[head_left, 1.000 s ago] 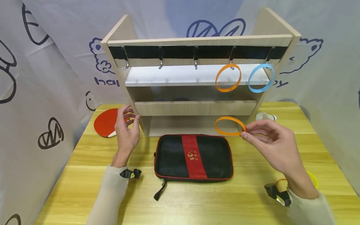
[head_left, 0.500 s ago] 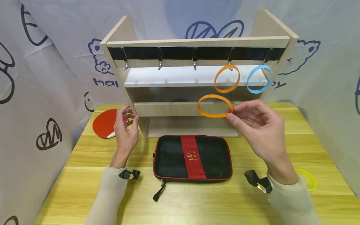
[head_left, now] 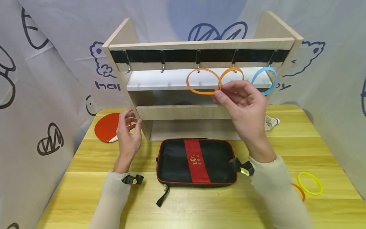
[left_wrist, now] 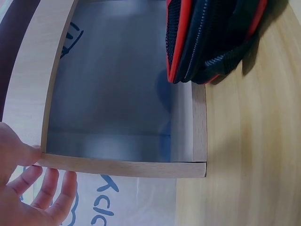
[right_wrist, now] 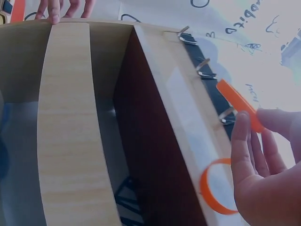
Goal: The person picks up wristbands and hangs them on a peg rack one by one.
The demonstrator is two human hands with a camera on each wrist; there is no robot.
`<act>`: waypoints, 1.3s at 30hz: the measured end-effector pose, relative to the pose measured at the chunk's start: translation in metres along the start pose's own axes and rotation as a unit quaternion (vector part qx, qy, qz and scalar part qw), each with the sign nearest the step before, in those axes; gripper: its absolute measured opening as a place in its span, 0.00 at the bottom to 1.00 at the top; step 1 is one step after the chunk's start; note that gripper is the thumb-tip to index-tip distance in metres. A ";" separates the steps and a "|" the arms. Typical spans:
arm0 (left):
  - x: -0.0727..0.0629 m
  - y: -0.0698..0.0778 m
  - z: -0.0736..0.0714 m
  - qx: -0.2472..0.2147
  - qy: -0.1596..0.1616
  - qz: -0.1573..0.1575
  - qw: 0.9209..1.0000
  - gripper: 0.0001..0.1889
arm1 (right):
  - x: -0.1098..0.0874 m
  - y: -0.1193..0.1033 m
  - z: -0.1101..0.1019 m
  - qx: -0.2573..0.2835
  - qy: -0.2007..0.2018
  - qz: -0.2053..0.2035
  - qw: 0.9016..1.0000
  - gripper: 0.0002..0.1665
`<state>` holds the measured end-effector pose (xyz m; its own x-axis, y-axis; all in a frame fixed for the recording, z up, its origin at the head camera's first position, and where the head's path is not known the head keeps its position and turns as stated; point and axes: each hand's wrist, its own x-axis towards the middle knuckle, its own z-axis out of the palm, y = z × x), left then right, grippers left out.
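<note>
My right hand (head_left: 247, 106) pinches an orange silicone wristband (head_left: 188, 84) by its right side, just below the middle hook (head_left: 198, 68). The band is apart from that hook in the right wrist view. A second orange wristband (right_wrist: 204, 188) hangs on the hook to the right, partly behind my fingers. On the far-right hook hangs a blue wristband (head_left: 275, 81). My left hand (head_left: 129, 136) holds the left side panel of the wooden shelf rack (head_left: 183, 112), thumb at its front edge and fingers along the outer side (left_wrist: 121, 167).
A black zip case (head_left: 174, 162) with a red stripe lies before the rack. A red table tennis bat (head_left: 107, 127) is at left, a shuttlecock (head_left: 270, 123) at right. A yellow wristband (head_left: 319, 184) and another orange one (head_left: 301, 191) lie front right.
My right hand has carried the orange wristband up and left, from in front of the bottom shelf to near the middle hook. My left hand has stayed at the rack's side.
</note>
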<state>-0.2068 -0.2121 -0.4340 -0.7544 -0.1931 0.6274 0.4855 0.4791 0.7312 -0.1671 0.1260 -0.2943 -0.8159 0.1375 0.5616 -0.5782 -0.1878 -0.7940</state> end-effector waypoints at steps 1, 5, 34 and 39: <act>0.000 0.000 0.000 0.000 0.001 -0.001 1.000 0.24 | 0.002 0.003 0.003 0.006 0.005 0.000 1.000 0.14; -0.001 -0.001 0.000 0.001 -0.002 -0.002 1.000 0.24 | 0.004 0.015 0.011 0.006 0.029 -0.008 1.000 0.13; -0.003 0.002 0.002 -0.008 0.003 0.001 1.000 0.25 | -0.054 0.048 -0.026 -0.050 0.018 0.075 0.996 0.07; -0.001 0.002 0.001 -0.007 0.001 0.003 1.000 0.25 | -0.066 0.052 -0.047 -0.071 0.020 0.082 0.994 0.07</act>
<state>-0.2057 -0.2102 -0.4339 -0.7512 -0.1918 0.6316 0.4956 0.4680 0.7317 -0.1428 0.1533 -0.3834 -0.8966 0.1560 0.4145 -0.4288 -0.0714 -0.9006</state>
